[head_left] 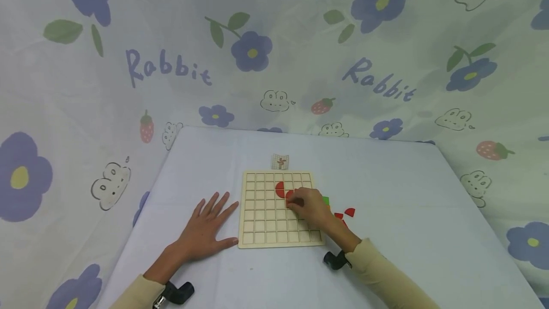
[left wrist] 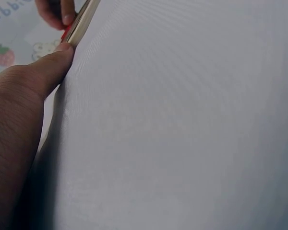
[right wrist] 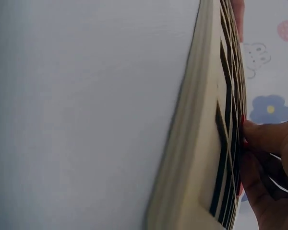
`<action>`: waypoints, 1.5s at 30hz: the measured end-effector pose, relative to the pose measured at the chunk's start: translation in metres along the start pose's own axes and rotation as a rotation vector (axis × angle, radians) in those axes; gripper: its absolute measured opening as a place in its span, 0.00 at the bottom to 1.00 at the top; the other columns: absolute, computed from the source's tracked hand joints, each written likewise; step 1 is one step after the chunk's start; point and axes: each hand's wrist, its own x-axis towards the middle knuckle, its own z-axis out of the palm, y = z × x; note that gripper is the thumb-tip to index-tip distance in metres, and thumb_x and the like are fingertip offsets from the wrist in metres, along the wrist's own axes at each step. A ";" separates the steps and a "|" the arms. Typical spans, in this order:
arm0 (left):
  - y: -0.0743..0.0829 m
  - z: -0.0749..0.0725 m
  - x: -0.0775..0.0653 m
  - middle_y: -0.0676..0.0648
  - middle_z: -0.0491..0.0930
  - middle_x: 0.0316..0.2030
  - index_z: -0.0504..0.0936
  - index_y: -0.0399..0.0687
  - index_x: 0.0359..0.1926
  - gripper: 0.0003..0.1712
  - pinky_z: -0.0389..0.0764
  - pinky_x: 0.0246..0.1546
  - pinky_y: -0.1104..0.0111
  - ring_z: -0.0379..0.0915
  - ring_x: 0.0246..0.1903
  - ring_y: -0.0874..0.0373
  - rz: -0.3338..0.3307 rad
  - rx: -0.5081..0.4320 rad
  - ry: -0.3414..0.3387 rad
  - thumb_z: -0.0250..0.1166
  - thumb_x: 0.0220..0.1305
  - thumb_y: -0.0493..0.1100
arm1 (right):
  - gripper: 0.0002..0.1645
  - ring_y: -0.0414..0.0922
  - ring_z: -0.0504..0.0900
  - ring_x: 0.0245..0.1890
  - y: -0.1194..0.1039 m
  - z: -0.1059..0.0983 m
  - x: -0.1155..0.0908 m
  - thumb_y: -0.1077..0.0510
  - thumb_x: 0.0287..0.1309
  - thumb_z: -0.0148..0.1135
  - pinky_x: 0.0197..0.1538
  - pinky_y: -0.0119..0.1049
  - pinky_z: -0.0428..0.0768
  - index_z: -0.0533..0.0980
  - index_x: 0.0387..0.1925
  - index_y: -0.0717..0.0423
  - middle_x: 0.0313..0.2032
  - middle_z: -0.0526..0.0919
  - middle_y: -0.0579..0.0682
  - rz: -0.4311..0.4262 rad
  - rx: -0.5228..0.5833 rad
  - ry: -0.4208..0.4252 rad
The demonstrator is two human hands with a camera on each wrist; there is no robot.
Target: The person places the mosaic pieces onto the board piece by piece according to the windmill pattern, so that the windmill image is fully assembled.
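A pale wooden grid board [head_left: 259, 226] lies on the white table, with red curved pieces [head_left: 280, 189] set in cells near its upper middle. The right hand [head_left: 312, 210] is over the board and pinches a small red piece [head_left: 288, 204] between thumb and fingertips, down at the cells beside the other red ones. In the right wrist view those fingertips [right wrist: 252, 136] sit right at the grid, largely covering the red piece. The left hand [head_left: 203, 231] rests on the table with fingers spread, its thumb [left wrist: 62, 50] at the board's left edge.
Loose red pieces [head_left: 350, 212] and a green piece [head_left: 326, 200] lie right of the board, partly behind the right hand. A small patterned card [head_left: 280, 161] lies beyond the board's far edge. A printed cloth [head_left: 240, 108] hangs behind the table.
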 end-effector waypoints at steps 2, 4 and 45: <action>0.000 0.000 0.000 0.44 0.49 0.76 0.60 0.56 0.75 0.53 0.45 0.67 0.40 0.40 0.74 0.40 0.005 0.001 0.012 0.53 0.57 0.80 | 0.05 0.34 0.78 0.30 0.001 -0.001 0.000 0.63 0.50 0.76 0.34 0.30 0.79 0.86 0.31 0.54 0.30 0.84 0.41 -0.019 -0.011 -0.017; 0.000 0.001 -0.001 0.44 0.50 0.76 0.60 0.56 0.75 0.53 0.45 0.67 0.40 0.41 0.73 0.40 0.007 0.003 0.017 0.53 0.57 0.79 | 0.05 0.34 0.78 0.30 0.002 -0.002 -0.001 0.63 0.51 0.75 0.34 0.30 0.79 0.86 0.32 0.53 0.30 0.84 0.40 -0.027 -0.014 -0.033; 0.003 -0.003 -0.002 0.44 0.49 0.76 0.60 0.56 0.75 0.54 0.44 0.68 0.41 0.40 0.74 0.41 -0.012 0.016 -0.008 0.52 0.56 0.81 | 0.23 0.39 0.74 0.28 0.023 -0.042 -0.015 0.54 0.58 0.70 0.29 0.35 0.74 0.80 0.54 0.55 0.32 0.79 0.40 0.189 -0.239 -0.062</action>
